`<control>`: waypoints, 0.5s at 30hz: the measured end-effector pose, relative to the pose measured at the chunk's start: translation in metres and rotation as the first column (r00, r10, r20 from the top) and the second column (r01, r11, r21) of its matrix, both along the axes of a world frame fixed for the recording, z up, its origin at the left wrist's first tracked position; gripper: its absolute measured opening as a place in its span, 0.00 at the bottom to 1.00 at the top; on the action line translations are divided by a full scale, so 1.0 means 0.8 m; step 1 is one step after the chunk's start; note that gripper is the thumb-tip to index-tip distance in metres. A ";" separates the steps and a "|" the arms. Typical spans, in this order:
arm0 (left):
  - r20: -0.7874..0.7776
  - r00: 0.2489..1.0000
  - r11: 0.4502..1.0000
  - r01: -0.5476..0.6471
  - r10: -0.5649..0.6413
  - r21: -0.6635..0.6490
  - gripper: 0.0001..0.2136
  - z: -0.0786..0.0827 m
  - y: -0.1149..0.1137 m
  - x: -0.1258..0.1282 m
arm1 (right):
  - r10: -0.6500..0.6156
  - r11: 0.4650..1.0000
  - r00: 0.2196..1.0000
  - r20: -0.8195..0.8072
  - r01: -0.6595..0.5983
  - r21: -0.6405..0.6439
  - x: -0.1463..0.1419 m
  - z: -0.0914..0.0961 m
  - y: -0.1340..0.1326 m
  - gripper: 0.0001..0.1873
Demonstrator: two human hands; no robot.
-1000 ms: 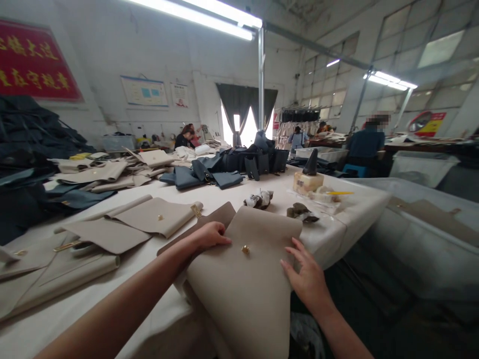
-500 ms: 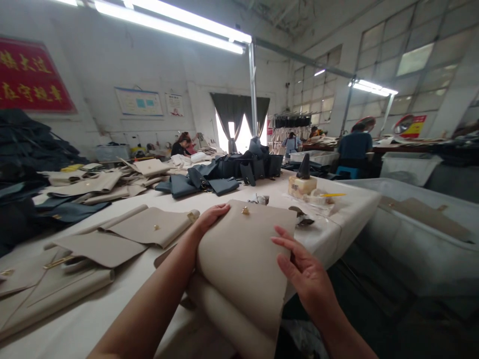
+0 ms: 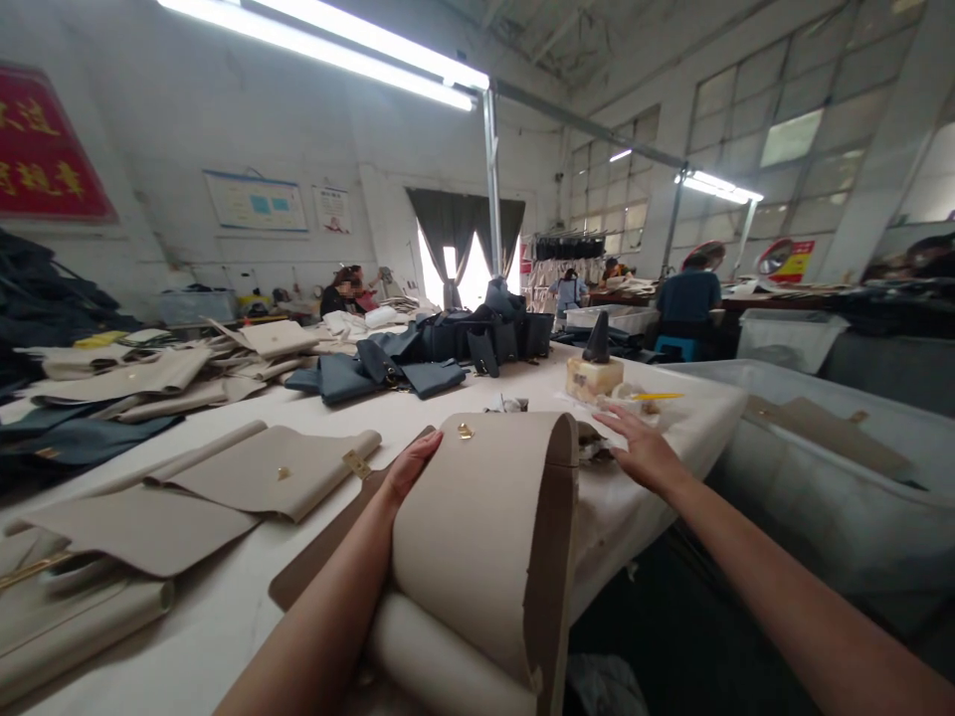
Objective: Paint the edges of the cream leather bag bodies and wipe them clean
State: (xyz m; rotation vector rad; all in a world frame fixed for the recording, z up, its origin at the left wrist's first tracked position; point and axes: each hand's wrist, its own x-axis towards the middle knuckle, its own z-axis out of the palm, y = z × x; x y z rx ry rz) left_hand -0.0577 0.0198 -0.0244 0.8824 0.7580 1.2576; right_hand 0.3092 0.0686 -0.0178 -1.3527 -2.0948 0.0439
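Nearest the camera, a beige leather bag panel stands bent into an upright loop on the white-covered worktable, its lower part curled toward the person, with a gold metal stud at the top and a dark raw edge along the right side. The left hand presses against the panel's left side; its fingers are extended and together, laid flat on the leather and not closed around it. A brown leather piece lies flat under the panel and left hand.

The right hand rests palm-down on the table, just beyond and well clear of the panel, with its fingers open and lightly spread. Just past its fingertips lie a clear plastic sheet and a yellow pencil. Beyond them stands a pale block bearing a dark cone.

To the left, beige leather flaps lie on the table, one with a gold stud and clasp. Farther along sit navy leather bags. To the right, a plastic bin holds a beige panel. A co-worker sits beyond it.
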 end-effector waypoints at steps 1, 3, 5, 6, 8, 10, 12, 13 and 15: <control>0.002 1.000 1.000 -0.004 0.004 -0.004 0.11 0.001 0.000 0.001 | 0.020 0.999 0.998 0.062 -0.017 -0.042 0.000 -0.004 0.016 0.36; 0.000 1.000 1.000 -0.025 0.025 -0.018 0.11 0.001 0.000 0.001 | 0.069 0.994 0.992 0.104 -0.059 -0.094 -0.005 -0.013 0.039 0.39; -0.003 0.998 0.997 -0.060 0.060 -0.043 0.10 -0.001 0.001 -0.001 | 0.085 0.988 0.988 0.131 -0.067 -0.140 -0.012 -0.018 0.058 0.34; -0.004 0.997 0.995 -0.077 0.077 -0.057 0.10 -0.003 0.002 -0.002 | 0.073 0.986 0.988 0.137 -0.052 -0.156 -0.014 -0.018 0.068 0.30; -0.003 0.994 0.991 -0.107 0.107 -0.081 0.09 -0.006 0.004 -0.005 | 0.007 0.985 0.991 0.134 0.016 -0.171 -0.017 -0.013 0.092 0.21; -0.002 0.991 0.985 -0.136 0.137 -0.106 0.10 -0.009 0.006 -0.008 | -0.085 0.981 0.990 0.112 0.103 -0.167 -0.020 -0.001 0.119 0.17; -0.006 0.986 0.977 -0.165 0.166 -0.132 0.12 -0.011 0.009 -0.010 | -0.158 0.972 0.985 0.076 0.169 -0.162 -0.027 0.013 0.146 0.17; -0.010 0.984 0.974 -0.177 0.177 -0.143 0.12 -0.012 0.010 -0.010 | -0.175 0.969 0.983 0.057 0.182 -0.168 -0.033 0.019 0.158 0.17; -0.025 0.978 0.966 -0.206 0.205 -0.155 0.12 -0.013 0.012 -0.010 | -0.170 0.967 0.985 0.015 0.170 -0.193 -0.045 0.028 0.176 0.19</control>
